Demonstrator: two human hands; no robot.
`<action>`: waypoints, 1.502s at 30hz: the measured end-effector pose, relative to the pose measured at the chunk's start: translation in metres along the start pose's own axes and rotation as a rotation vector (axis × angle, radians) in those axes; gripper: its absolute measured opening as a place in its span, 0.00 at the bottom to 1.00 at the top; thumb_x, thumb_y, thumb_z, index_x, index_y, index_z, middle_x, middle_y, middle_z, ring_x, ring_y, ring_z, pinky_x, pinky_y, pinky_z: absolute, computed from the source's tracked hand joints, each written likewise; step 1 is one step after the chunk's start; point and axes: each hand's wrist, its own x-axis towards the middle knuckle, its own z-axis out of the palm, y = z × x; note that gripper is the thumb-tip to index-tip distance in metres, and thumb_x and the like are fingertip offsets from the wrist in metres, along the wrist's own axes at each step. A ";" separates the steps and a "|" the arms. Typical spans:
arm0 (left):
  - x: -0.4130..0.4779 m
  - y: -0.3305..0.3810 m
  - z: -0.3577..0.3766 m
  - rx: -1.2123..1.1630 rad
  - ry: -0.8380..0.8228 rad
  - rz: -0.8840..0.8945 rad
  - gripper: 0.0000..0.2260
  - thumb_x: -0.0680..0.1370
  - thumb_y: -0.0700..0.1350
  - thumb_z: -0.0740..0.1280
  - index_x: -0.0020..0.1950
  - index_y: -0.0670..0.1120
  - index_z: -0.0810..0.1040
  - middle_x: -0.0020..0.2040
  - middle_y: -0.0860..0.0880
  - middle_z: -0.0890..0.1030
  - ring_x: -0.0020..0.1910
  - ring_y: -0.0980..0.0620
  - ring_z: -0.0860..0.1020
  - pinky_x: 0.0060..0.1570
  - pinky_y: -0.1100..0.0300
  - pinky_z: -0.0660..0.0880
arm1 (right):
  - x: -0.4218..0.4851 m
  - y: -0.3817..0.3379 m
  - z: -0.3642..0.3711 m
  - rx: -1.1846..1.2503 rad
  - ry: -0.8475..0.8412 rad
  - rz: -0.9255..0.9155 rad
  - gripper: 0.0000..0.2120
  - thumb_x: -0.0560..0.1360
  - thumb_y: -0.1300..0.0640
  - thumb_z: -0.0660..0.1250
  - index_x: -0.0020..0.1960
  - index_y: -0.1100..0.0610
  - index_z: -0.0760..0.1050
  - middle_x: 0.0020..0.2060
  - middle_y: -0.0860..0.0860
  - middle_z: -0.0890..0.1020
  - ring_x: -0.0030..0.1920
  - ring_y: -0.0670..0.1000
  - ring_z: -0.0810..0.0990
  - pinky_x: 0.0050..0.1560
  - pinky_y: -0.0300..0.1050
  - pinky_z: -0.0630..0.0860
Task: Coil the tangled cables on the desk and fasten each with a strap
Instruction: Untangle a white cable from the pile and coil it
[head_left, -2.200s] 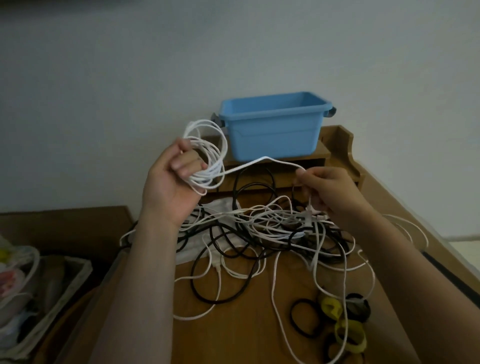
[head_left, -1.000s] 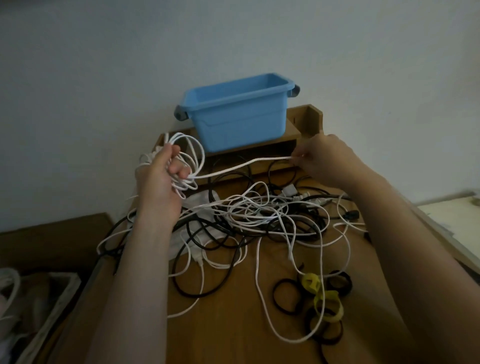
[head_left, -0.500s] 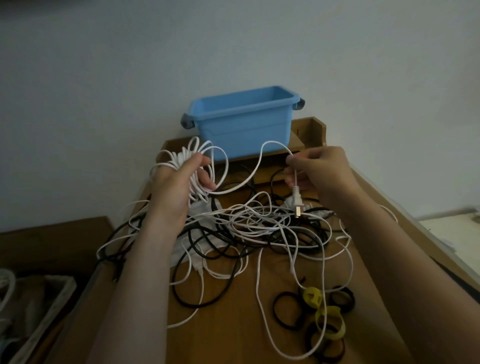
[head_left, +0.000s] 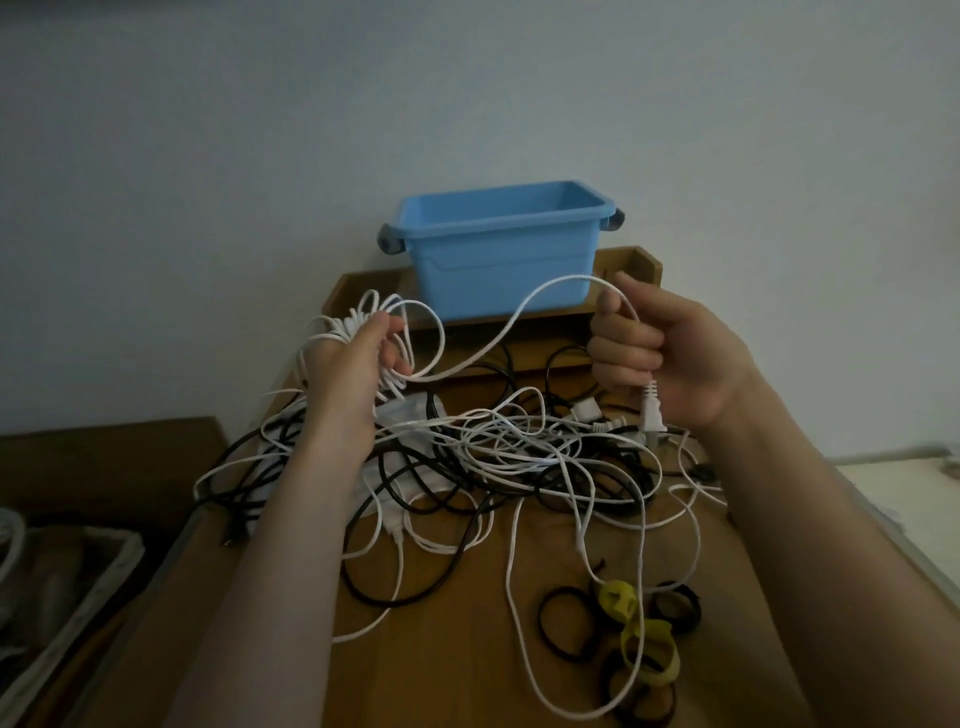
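Two hands are raised across the middle of the frame with one white cable strung between them. Its free stretch runs roughly left to right. From the left hand it dips, climbs in a smooth arch in front of the blue plastic bin, then bends over the right forefinger and drops straight down. It ends in a white moulded plug that hangs vertically, long axis up and down, its prong end pointing at the desk.

The left hand, left of centre, has its fingers curled round a coil of the same cable. The thin round loops fan out above and to the right of the knuckles, standing more or less upright. The right hand, right of centre, is a fist closed on the cable just above the plug, and the ribbed collar of the plug comes out under the little finger.

Below both hands a tangle of thin white and thicker black cords sprawls flat over the wooden desk, its loops crossing one another. At lower right a cluster of straps, black and yellow rings, lies on the desk with a white strand trailing across it.

The bin is smooth and rectangular with grey handles. It sits on a raised wooden shelf at the back of the desk, against a pale wall. At lower left stands a pale-rimmed basket, its contents too dim to make out.
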 end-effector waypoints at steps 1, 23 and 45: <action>0.002 -0.002 -0.002 -0.006 0.026 -0.018 0.10 0.81 0.46 0.66 0.41 0.47 0.81 0.25 0.54 0.71 0.26 0.56 0.75 0.51 0.52 0.73 | 0.001 0.002 0.000 -0.006 -0.052 0.034 0.17 0.85 0.54 0.52 0.51 0.62 0.76 0.28 0.47 0.63 0.27 0.45 0.61 0.29 0.38 0.63; -0.029 0.005 0.018 0.144 -0.427 0.119 0.07 0.82 0.43 0.66 0.49 0.42 0.82 0.39 0.44 0.86 0.40 0.45 0.85 0.54 0.44 0.80 | 0.013 0.028 0.023 -0.399 0.808 -0.277 0.08 0.82 0.59 0.66 0.55 0.64 0.80 0.40 0.56 0.86 0.40 0.52 0.86 0.40 0.42 0.82; -0.036 0.016 0.005 0.278 -1.058 -0.031 0.11 0.79 0.41 0.69 0.37 0.39 0.78 0.22 0.48 0.71 0.19 0.53 0.70 0.25 0.60 0.70 | 0.005 0.031 0.053 -1.732 0.087 -0.116 0.47 0.68 0.47 0.81 0.80 0.45 0.60 0.74 0.41 0.67 0.75 0.46 0.63 0.74 0.50 0.67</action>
